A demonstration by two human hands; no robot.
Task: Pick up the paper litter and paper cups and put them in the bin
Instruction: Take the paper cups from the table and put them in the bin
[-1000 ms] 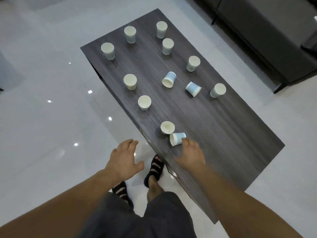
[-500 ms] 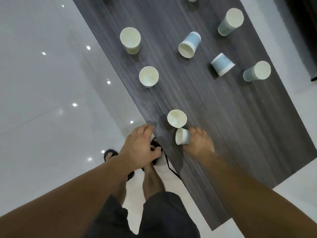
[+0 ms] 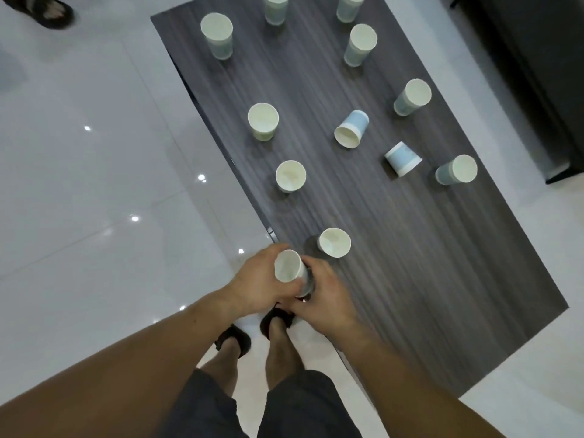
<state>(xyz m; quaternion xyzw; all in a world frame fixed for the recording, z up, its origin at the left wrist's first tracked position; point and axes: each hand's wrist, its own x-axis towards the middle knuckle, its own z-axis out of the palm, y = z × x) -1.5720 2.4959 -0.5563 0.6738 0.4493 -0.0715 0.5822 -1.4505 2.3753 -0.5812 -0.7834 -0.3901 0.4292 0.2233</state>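
both grips close on one paper cup. the left grip (image 3: 252, 286) wraps its fingers round the far side of the held cup (image 3: 287, 269), and the right grip (image 3: 328, 295) pinches its lower wall from the near side. the cup's mouth faces up toward the camera, and the cup hangs off the surface, over the near edge of the desk (image 3: 442, 263).

a second ago this cup lay on its side on the desk at the right fingertips, while the left grip hung spread and empty beside the edge. so the first pick is made. it looks like a hand-over to the left, which would free the right for more.

just beyond stands the nearest cup (image 3: 335, 242), upright, close to the knuckles and easy to knock. further out are more upright cups and two on their sides, a blue tipped cup (image 3: 350, 129) and a second tipped cup (image 3: 403, 159). no bin is in view, nor any loose paper. another person's sandalled foot (image 3: 47, 11) shows on the floor at far left.
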